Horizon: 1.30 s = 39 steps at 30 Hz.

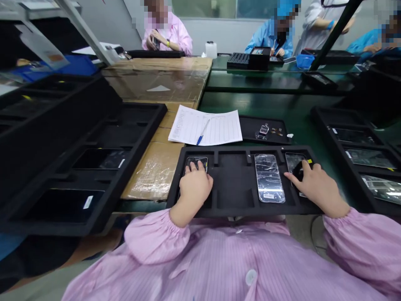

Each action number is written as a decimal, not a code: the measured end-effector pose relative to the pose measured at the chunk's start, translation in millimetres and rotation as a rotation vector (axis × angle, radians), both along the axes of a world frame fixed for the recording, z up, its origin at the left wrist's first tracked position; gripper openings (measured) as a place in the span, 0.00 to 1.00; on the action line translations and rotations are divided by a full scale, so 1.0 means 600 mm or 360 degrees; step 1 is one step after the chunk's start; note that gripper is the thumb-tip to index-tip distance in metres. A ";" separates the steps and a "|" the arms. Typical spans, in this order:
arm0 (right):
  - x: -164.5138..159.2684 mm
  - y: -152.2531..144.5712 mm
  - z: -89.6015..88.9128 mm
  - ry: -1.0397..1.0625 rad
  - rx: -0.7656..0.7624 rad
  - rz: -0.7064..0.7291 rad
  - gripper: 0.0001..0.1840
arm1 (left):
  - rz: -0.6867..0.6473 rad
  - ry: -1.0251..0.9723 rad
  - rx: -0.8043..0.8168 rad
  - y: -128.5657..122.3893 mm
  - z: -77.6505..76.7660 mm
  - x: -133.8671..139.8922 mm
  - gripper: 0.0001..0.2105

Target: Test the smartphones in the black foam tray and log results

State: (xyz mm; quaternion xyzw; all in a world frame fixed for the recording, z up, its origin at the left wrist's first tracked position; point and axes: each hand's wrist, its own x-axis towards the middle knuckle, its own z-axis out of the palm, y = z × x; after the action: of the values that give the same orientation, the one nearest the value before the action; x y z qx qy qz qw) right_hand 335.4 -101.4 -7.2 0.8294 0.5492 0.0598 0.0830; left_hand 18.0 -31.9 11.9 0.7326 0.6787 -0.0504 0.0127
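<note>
A black foam tray [230, 209] with several compartments lies in front of me. Over its leftmost compartment is my left hand [196, 184], fingers stretched out and resting on the top part of a glossy phone-sized panel [197, 159], which it mostly covers. My right hand [316, 184] reaches to another glossy panel [291, 158] in the rightmost compartment, thumb at its left edge and fingers apart on the other side; a yellow tab shows by the fingertips. Between the hands, a shiny film-covered phone panel [270, 177] with a white label lies untouched.
Behind the tray are printed sheets [216, 121] with a blue pen [203, 133] on them, and a small black tray [244, 125] of little parts. More foam trays holding panels stand left [125, 179] and right [341, 167]. Several co-workers sit or stand across the green table.
</note>
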 end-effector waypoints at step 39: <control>-0.159 0.049 -0.002 0.0094 0.0080 0.0159 0.44 | -0.0216 -0.0775 0.0626 -0.052 -0.054 -0.116 0.22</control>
State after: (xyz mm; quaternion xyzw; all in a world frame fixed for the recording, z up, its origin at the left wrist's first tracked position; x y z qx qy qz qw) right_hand 239.8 -72.2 -8.3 0.8041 0.5905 0.0533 0.0427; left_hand -51.6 -63.4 -20.4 0.7551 0.6021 0.2578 0.0296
